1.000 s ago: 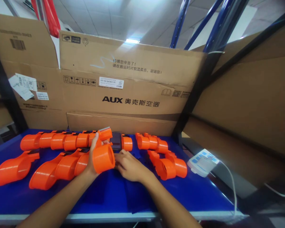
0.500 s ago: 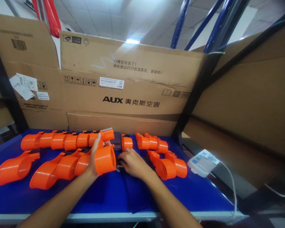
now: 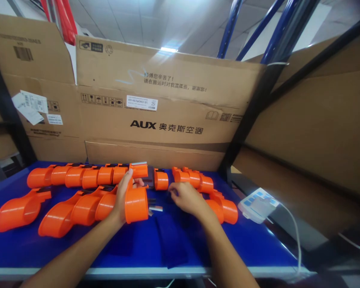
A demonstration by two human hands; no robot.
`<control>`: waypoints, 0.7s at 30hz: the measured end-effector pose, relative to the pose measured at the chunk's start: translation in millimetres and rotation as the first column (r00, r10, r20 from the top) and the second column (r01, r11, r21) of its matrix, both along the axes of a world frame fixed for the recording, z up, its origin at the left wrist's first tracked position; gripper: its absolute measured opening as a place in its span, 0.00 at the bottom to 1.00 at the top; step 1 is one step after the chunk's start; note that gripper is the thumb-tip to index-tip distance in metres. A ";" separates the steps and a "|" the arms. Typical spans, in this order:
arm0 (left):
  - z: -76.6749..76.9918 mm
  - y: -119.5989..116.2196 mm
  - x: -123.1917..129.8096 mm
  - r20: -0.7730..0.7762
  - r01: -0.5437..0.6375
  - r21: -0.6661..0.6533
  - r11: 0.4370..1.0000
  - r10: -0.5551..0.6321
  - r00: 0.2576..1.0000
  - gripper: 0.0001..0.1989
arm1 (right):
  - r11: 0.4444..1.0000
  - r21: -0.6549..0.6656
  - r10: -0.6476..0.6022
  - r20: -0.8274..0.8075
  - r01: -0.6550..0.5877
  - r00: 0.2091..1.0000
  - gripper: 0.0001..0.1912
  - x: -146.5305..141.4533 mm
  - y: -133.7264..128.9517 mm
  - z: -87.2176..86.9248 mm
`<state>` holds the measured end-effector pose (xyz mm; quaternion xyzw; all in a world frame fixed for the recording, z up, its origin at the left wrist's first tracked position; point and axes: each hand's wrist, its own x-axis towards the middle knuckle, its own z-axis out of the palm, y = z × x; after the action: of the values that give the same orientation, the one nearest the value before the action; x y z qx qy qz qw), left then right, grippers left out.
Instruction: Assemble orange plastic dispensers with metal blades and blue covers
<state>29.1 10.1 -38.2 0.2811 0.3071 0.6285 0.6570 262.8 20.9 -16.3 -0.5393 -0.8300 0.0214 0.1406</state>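
My left hand (image 3: 123, 198) is wrapped round an orange plastic part (image 3: 137, 205) with a wide ring below and a narrower end on top, where a metal strip (image 3: 139, 163) shows. My right hand (image 3: 184, 196) is over the blue table surface, right of the held part, its fingers curled together; whatever they hold, if anything, is too small to tell. Between the hands, small metal strips (image 3: 156, 208) lie beside dark pieces (image 3: 151, 201). Behind them stands one orange ring part (image 3: 161, 180) next to a dark box (image 3: 150, 177).
Rows of orange ring parts (image 3: 85, 209) stand on the left of the blue table (image 3: 108, 253), with several more (image 3: 228, 210) at right. A white device (image 3: 258, 205) with a cable sits at the right edge. Cardboard (image 3: 168, 141) walls the back. Dark blue cloth (image 3: 171, 244) lies in front.
My right hand has moved right, away from the held orange part, uncovering the metal strips. My left hand has shifted slightly right with the orange part.
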 end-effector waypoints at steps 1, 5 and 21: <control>-0.3 -0.6 0.0 -0.002 0.006 -0.009 1.000 -0.006 1.000 0.27 | 0.999 -0.005 -0.054 0.026 0.054 0.998 0.11 3.9 0.9 0.5; -1.5 -1.5 0.3 -0.012 0.000 -0.030 1.000 -0.001 1.000 0.28 | 0.987 -0.020 -0.155 0.132 0.159 0.979 0.08 7.7 0.5 0.6; 6.1 -0.9 6.5 -0.016 -0.079 0.034 0.996 0.080 0.997 0.25 | 0.998 -0.023 -0.054 0.132 0.058 0.990 0.09 -5.2 -6.0 3.3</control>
<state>35.7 9.2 -32.1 0.2849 0.3131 0.6567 0.6242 257.6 14.8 -13.0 -0.5644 -0.8217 -0.0068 0.0790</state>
